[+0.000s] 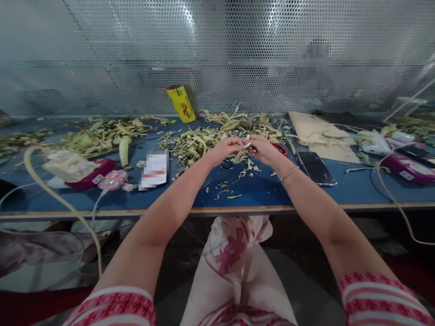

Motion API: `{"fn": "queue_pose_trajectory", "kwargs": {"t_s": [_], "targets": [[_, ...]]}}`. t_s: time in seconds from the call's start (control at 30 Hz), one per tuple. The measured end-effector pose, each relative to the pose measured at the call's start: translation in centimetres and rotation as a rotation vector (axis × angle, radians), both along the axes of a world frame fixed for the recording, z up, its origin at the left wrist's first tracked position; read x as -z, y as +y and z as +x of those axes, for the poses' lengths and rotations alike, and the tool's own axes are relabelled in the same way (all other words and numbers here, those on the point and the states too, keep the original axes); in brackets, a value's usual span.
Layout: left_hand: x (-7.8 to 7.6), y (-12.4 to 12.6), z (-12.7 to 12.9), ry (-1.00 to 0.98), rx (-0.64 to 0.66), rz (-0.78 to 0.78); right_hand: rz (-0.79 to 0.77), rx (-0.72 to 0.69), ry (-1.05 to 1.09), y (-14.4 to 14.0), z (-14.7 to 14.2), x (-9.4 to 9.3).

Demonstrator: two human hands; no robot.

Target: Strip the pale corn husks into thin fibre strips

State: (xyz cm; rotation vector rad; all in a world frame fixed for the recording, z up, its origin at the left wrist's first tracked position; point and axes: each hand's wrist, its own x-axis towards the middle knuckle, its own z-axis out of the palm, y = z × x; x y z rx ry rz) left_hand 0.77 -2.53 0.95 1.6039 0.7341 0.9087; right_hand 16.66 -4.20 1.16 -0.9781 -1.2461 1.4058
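My left hand (pixel 227 150) and my right hand (pixel 261 149) meet over the blue table, fingertips pinched together. Between them is a small pale plant piece (pixel 247 145), which both hands appear to hold. Directly behind and beside them lies a heap of pale green plant pieces (pixel 190 144), with stringy peelings (pixel 234 122) farther back. Loose shreds (pixel 222 184) are scattered in front of my hands. A red ring-shaped thing (pixel 280 148) shows partly behind my right hand. Below my left fingers lies a thin black loop (pixel 226 164).
A yellow packet (pixel 181 103) leans against the perforated metal screen (pixel 231 54). Left are a white packet (pixel 155 170), a purple device (pixel 91 174) and another plant heap (pixel 105 136). Right are a phone (pixel 316 168), cardboard (pixel 319 131) and a second purple device (pixel 409 170) with a cable.
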Motion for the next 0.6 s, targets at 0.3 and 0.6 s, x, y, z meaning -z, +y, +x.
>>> {"fn": "queue_pose_trajectory", "kwargs": {"t_s": [0.3,0.6], "targets": [[-0.23,0.2,-0.15,-0.002,-0.102,-0.056,0.17,-0.04,-0.099,0.67,-0.06,0.25],[-0.75,-0.51,0.06,-0.153,-0.037,-0.207,0.767,0.081,-0.659,-0.1,0.7,0.58]]}}
